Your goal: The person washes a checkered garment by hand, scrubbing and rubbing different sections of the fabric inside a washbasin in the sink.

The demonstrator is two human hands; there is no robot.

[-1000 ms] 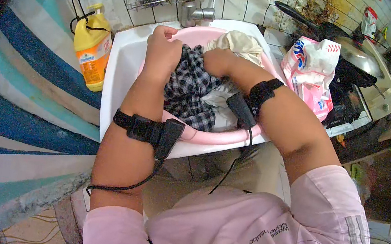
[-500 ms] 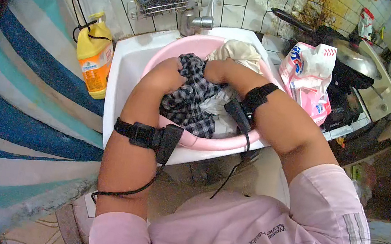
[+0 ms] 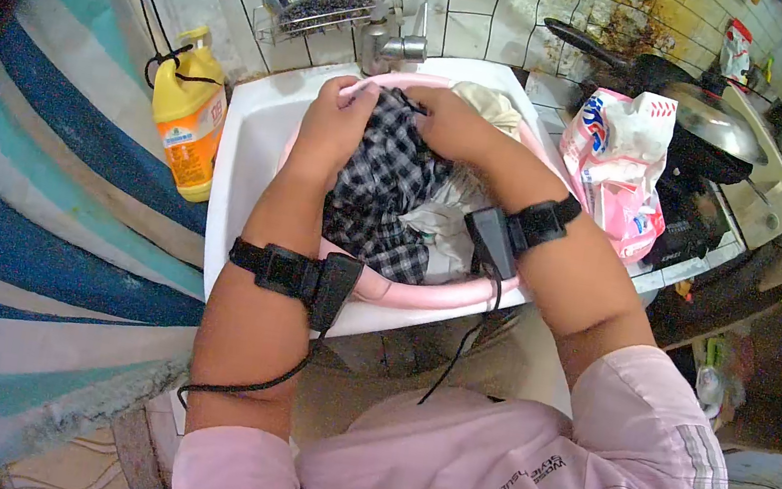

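A black-and-white checked garment [image 3: 390, 184] is bunched in a pink basin [image 3: 394, 293], which sits inside a white sink [image 3: 260, 139]. My left hand [image 3: 345, 111] is closed on its upper edge near the basin's far rim. My right hand [image 3: 438, 120] grips the same edge a little to the right, with fingertips partly hidden by the cloth. Between the two hands the fabric is pulled up. A white cloth [image 3: 450, 218] lies beside the checked garment, and a cream cloth [image 3: 493, 106] rests at the basin's back right.
Behind the sink stand a faucet [image 3: 395, 46] and a wire rack with a dark scouring pad [image 3: 331, 3]. To the left is a yellow jug [image 3: 189, 118]. A pink-and-white detergent bag [image 3: 615, 167] stands right, near a lidded pan [image 3: 708, 120] on a stove.
Both hands have moved up and away from me, toward the basin's far rim. The checked garment's top edge has been lifted and spread between them.
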